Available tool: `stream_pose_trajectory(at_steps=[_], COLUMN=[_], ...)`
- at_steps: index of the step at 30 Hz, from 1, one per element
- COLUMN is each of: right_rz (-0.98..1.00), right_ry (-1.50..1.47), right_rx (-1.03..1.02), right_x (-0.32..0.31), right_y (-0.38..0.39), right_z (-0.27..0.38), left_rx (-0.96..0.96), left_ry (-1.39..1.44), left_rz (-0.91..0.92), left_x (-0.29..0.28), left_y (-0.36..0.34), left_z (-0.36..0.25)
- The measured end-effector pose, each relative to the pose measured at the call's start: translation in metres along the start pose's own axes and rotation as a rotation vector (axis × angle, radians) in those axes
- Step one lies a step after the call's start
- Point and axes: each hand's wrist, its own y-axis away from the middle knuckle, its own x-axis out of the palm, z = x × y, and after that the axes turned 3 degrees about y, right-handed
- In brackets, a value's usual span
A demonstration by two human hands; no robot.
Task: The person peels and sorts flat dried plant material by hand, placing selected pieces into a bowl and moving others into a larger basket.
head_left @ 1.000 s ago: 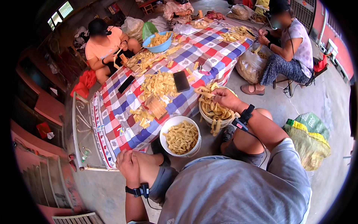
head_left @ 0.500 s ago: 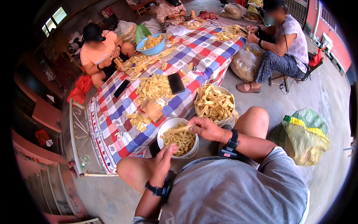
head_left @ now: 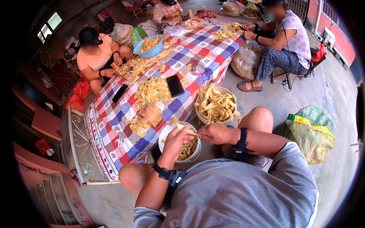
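A long pale-yellow strip is stretched between my hands, above a white bucket. My left hand is closed round the strip, with one end sticking up past its fingers. My right hand pinches the other end, to the right of the bucket's rim. Short, curled yellowish pieces lie in the bucket, partly hidden by my left hand. Just beyond my right hand stands a second bucket heaped with long, loose yellow strips.
A checked tablecloth covers the table, bearing yellow piles, two dark phones and a blue basin. One co-worker sits at the left, another at the far right. A green-and-yellow sack stands right of my knee.
My left hand has risen from beside the bucket and taken hold of the strip. The right hand has shifted slightly right, still gripping it.
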Motion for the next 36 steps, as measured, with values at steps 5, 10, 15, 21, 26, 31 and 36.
stream_pose_trajectory(at_steps=[5, 10, 15, 21, 26, 31, 36], right_rz=[-0.083, 0.094, 0.176, 0.18, 0.237, 0.174, 0.02], right_ry=[0.176, 0.304, 0.32, 0.325, 0.454, 0.473, 0.379], right_rx=[-0.012, 0.369, 0.395, 0.333, 0.332, 0.422, 0.524], right_x=[-0.002, -0.03, -0.004, 0.016, 0.026, 0.004, -0.059], right_y=[0.001, -0.04, -0.064, -0.062, -0.052, -0.044, -0.035], right_z=[-0.041, -0.079, -0.121, -0.113, -0.136, -0.141, -0.119], left_rx=[0.153, 0.06, -0.027, -0.049, -0.014, -0.02, 0.099], left_ry=[-0.227, -0.261, -0.275, -0.33, -0.473, -0.607, -0.73], left_rz=[0.1, 0.04, 0.038, -0.018, -0.01, -0.055, -0.047], left_x=[0.016, 0.005, 0.003, -0.001, 0.004, 0.01, 0.01], left_y=[-0.025, -0.035, -0.031, -0.027, -0.04, -0.052, -0.07], left_z=[-0.002, 0.023, 0.041, 0.031, 0.022, 0.004, -0.008])
